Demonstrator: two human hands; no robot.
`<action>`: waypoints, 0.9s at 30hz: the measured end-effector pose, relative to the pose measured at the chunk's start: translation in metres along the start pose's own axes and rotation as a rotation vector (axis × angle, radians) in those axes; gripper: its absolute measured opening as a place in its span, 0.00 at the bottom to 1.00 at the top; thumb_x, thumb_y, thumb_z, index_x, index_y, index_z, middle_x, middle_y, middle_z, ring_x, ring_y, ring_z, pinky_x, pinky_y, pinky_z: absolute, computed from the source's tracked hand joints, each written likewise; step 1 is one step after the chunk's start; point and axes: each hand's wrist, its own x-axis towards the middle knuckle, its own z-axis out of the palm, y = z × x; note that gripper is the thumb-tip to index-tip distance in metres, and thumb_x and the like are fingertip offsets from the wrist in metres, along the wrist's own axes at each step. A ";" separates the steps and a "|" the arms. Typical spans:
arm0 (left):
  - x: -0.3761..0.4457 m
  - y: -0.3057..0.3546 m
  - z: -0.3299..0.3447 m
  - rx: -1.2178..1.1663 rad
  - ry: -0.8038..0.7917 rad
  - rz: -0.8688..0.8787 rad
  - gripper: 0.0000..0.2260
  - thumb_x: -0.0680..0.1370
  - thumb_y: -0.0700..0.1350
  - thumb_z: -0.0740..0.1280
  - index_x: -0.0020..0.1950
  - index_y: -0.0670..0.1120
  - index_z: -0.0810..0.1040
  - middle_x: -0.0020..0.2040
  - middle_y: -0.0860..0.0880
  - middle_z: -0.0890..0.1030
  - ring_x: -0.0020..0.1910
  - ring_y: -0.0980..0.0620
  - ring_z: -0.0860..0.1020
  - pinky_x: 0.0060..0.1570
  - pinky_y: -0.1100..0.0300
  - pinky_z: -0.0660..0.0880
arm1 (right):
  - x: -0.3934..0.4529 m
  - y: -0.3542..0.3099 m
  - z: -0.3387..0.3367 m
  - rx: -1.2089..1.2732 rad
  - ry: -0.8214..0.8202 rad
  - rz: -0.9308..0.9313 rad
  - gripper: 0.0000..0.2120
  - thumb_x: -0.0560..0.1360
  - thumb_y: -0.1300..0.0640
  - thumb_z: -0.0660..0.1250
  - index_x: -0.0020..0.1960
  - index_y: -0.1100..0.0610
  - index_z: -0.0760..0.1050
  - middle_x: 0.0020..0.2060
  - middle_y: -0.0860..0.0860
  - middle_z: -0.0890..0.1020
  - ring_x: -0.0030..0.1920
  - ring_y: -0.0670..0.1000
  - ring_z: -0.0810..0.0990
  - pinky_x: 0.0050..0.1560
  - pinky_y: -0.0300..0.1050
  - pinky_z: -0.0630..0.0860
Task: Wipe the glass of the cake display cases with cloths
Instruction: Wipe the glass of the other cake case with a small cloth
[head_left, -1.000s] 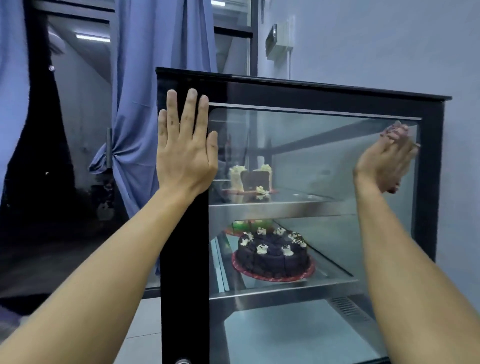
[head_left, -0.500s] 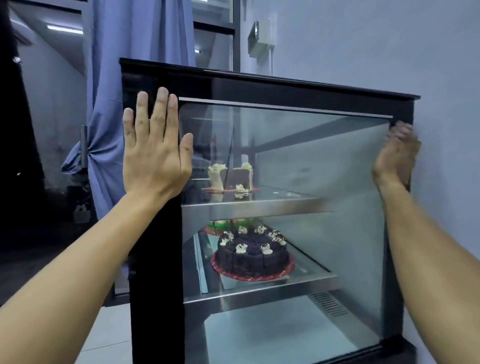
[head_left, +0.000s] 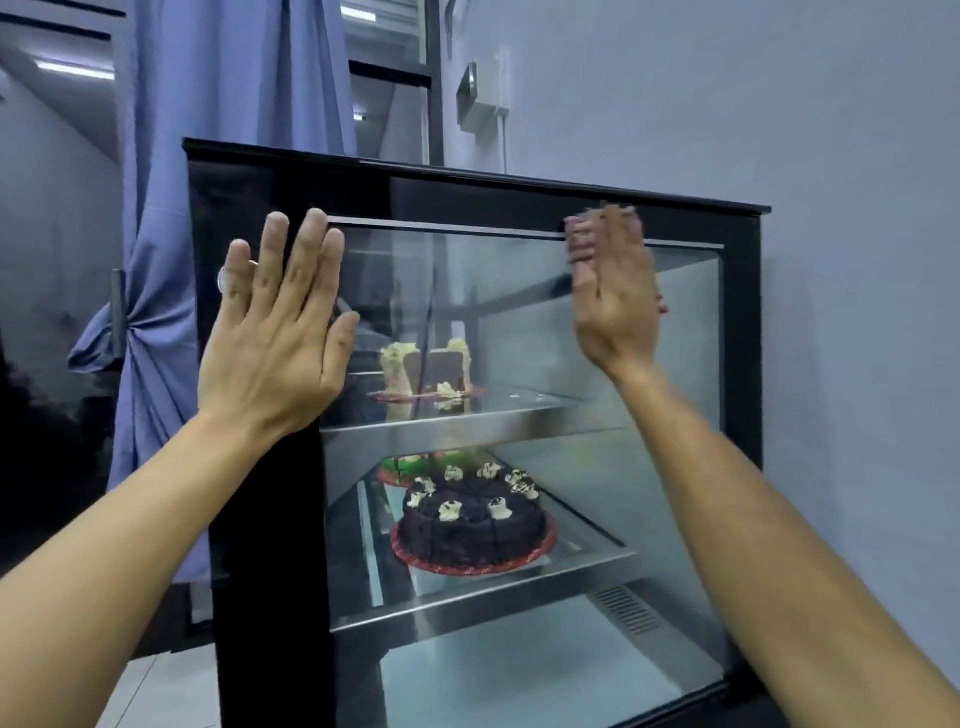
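Hands, left hand (head_left: 272, 340) and right hand (head_left: 613, 296), press flat, fingers straight, holding nothing, on display case (head_left: 270, 545) glass (head_left: 519, 322).

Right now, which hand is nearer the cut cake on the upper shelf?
Left. The left hand lies flat on the case's black frame, just left of the cut cake. The right hand is on the glass, farther off to the cake's upper right.

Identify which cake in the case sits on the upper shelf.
The pale cream-frosted cut cake, behind the glass beside the left hand; the dark chocolate cake and the green-topped cake sit below.
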 end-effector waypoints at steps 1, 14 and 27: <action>0.000 0.001 0.002 0.000 0.006 0.019 0.30 0.86 0.53 0.47 0.85 0.42 0.47 0.86 0.43 0.46 0.84 0.41 0.43 0.82 0.43 0.38 | 0.004 0.058 -0.014 0.000 0.033 0.245 0.29 0.83 0.46 0.51 0.82 0.56 0.61 0.81 0.55 0.63 0.82 0.57 0.59 0.82 0.59 0.54; 0.000 0.002 -0.001 -0.047 0.021 -0.020 0.28 0.86 0.51 0.50 0.85 0.42 0.51 0.85 0.44 0.50 0.84 0.41 0.47 0.82 0.45 0.40 | -0.087 -0.113 0.023 0.018 -0.173 -0.253 0.29 0.85 0.53 0.53 0.83 0.61 0.53 0.83 0.59 0.54 0.84 0.59 0.51 0.83 0.61 0.49; 0.000 0.007 -0.001 -0.075 0.014 -0.234 0.29 0.86 0.52 0.48 0.85 0.40 0.49 0.85 0.43 0.49 0.84 0.40 0.47 0.82 0.47 0.39 | -0.077 0.028 -0.028 0.002 0.091 0.867 0.31 0.86 0.44 0.40 0.85 0.57 0.47 0.84 0.53 0.48 0.84 0.53 0.44 0.82 0.50 0.39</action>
